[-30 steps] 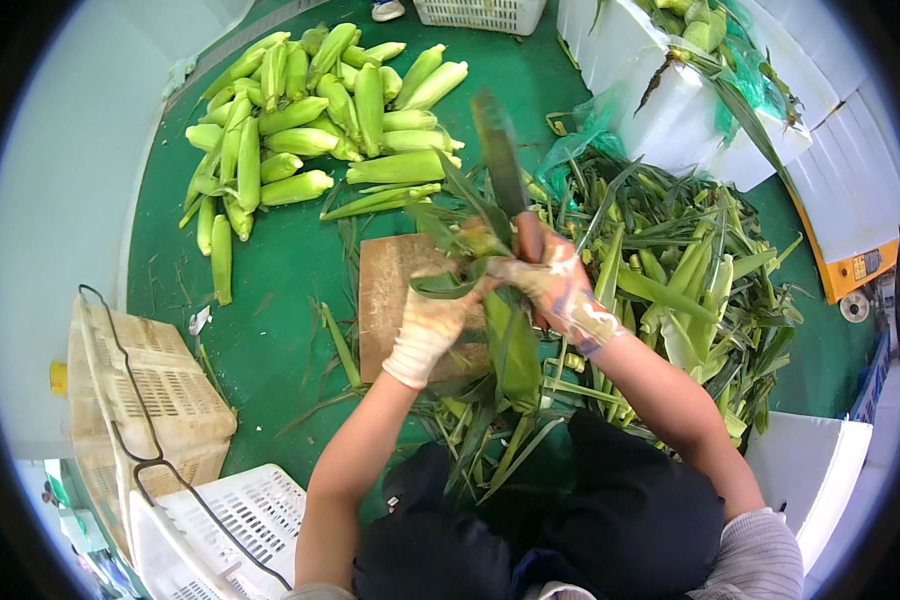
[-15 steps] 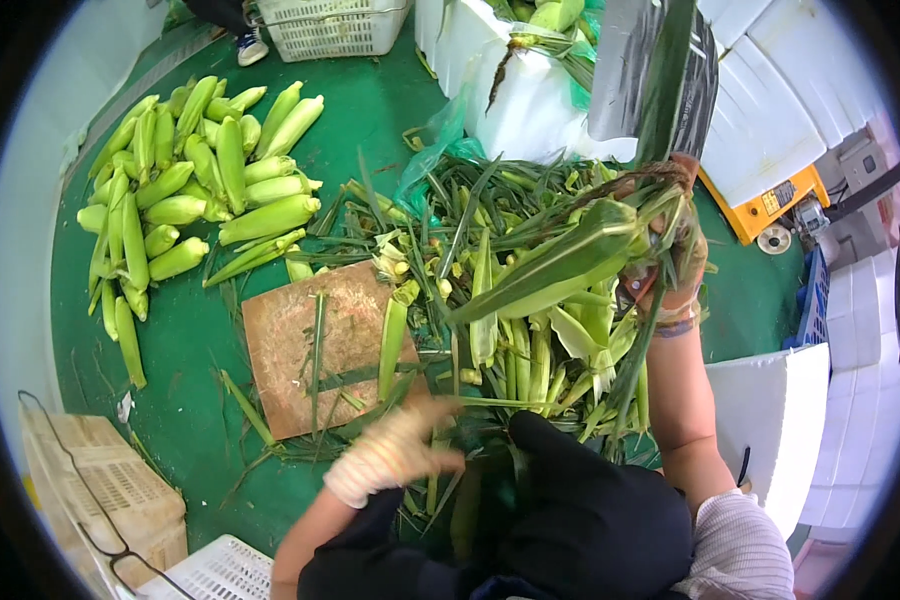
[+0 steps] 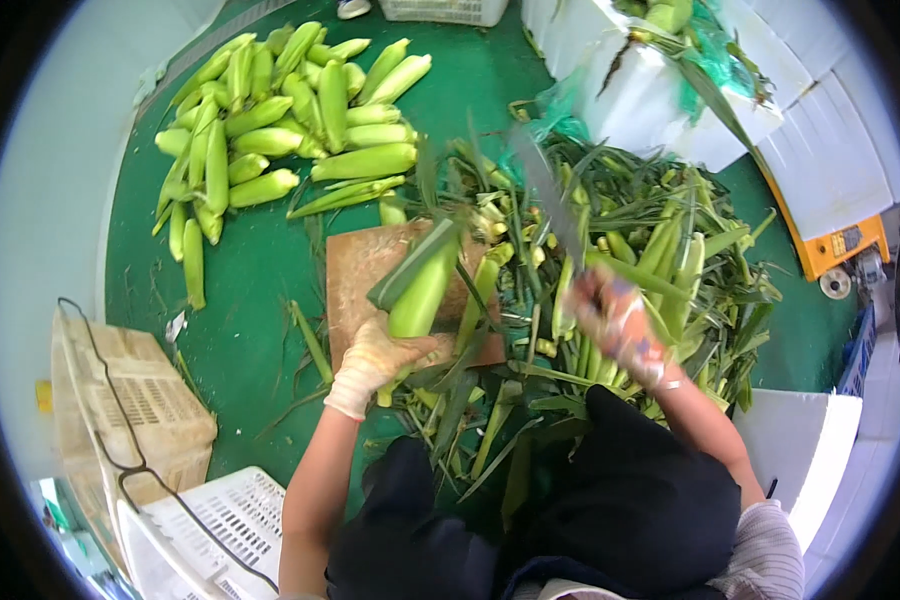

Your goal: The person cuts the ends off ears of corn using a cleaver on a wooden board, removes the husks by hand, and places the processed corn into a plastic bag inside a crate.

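- Leaning over one flat brown board [image 3: 355, 270], one long green husk-wrapped corn ear [image 3: 420, 300] has its lower end clasped in the cream-gloved left hand [image 3: 375, 360].
- The right hand [image 3: 620, 325], in a patterned glove and well apart, is wrapped around one long grey-bladed knife [image 3: 553, 195].
- Beyond lies one pile of green corn [image 3: 265, 140], too overlapped to count.
- Lower left: one beige crate [image 3: 150, 400], one white crate [image 3: 210, 520].
- One orange device [image 3: 820, 258] bears print too small to read.

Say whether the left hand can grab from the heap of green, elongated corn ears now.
Probably not: the cream-gloved left hand grips a long green corn ear. The way to the heap looks mostly free, though.
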Demonstrator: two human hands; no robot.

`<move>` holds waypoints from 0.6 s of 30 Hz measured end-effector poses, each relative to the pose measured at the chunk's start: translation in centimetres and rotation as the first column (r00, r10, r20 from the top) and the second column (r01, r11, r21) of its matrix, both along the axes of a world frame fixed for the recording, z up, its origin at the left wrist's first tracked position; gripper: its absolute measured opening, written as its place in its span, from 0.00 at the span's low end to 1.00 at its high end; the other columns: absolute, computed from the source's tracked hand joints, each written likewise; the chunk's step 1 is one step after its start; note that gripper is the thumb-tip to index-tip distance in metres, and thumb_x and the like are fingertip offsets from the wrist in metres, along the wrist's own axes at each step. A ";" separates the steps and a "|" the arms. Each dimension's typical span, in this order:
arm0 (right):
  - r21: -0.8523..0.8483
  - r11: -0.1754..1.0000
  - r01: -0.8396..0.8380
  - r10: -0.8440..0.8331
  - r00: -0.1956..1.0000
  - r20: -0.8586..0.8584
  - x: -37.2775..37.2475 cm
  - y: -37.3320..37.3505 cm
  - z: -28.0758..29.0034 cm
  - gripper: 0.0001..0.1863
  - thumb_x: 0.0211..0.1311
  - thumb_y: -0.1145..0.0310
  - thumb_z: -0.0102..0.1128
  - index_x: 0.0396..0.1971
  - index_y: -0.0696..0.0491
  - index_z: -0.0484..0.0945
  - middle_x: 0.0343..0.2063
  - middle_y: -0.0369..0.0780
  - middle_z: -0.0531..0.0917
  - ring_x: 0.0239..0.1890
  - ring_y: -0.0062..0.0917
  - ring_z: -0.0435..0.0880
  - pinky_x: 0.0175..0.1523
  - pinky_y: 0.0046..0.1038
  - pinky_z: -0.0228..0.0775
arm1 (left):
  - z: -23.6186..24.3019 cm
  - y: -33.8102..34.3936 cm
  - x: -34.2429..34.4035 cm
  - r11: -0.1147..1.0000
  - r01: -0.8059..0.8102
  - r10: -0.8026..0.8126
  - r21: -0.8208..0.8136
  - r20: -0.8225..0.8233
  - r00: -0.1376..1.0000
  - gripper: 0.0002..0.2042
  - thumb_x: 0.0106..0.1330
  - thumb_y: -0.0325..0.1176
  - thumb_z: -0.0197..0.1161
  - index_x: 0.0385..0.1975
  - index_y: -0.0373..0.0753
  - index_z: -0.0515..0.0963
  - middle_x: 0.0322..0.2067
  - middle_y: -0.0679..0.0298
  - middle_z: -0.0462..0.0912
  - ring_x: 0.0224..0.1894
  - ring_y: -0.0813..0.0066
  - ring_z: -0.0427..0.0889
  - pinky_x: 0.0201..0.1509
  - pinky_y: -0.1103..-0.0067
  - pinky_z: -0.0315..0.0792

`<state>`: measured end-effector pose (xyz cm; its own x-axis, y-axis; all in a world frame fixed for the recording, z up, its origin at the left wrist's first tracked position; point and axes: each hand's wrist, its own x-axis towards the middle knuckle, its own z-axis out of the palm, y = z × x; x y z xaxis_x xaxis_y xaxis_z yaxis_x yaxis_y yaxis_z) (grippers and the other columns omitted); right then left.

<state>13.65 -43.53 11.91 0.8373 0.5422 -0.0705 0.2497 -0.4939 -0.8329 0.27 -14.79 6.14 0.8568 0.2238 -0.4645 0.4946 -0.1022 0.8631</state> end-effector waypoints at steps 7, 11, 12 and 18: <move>-0.199 0.848 -0.492 0.528 0.819 0.224 -8.5 4.5 -6.1 0.14 0.60 0.61 0.62 0.32 0.53 0.67 0.24 0.43 0.79 0.29 0.36 0.82 0.33 0.32 0.75 | -7.9 2.1 -5.0 0.148 0.285 -0.470 0.947 -0.186 0.863 0.40 0.44 0.59 0.70 0.53 0.34 0.72 0.43 0.50 0.82 0.44 0.58 0.82 0.48 0.69 0.76; -0.243 0.941 -0.236 0.268 0.957 0.109 -2.8 0.3 -14.8 0.07 0.61 0.64 0.56 0.33 0.52 0.73 0.22 0.41 0.79 0.25 0.35 0.82 0.25 0.33 0.73 | -1.4 -1.7 -1.2 0.657 0.412 -0.104 0.631 -0.466 0.879 0.32 0.46 0.56 0.68 0.45 0.38 0.76 0.35 0.48 0.83 0.42 0.57 0.83 0.45 0.67 0.76; -0.277 0.950 -0.141 0.188 0.971 0.150 -1.9 0.2 -14.8 0.10 0.63 0.62 0.56 0.32 0.53 0.75 0.21 0.42 0.80 0.23 0.36 0.80 0.25 0.33 0.72 | -1.3 -1.3 -1.8 0.646 0.414 -0.075 0.641 -0.487 0.870 0.32 0.46 0.55 0.69 0.46 0.37 0.75 0.37 0.47 0.83 0.42 0.56 0.83 0.44 0.67 0.76; -0.020 1.000 0.013 -0.013 1.000 -0.002 0.3 2.4 -6.7 0.19 0.64 0.56 0.57 0.28 0.59 0.73 0.17 0.45 0.74 0.19 0.36 0.71 0.27 0.31 0.65 | -5.2 -1.6 -1.1 0.262 0.354 -0.142 0.898 -0.326 0.934 0.31 0.48 0.49 0.69 0.49 0.36 0.70 0.39 0.48 0.79 0.39 0.53 0.82 0.42 0.65 0.77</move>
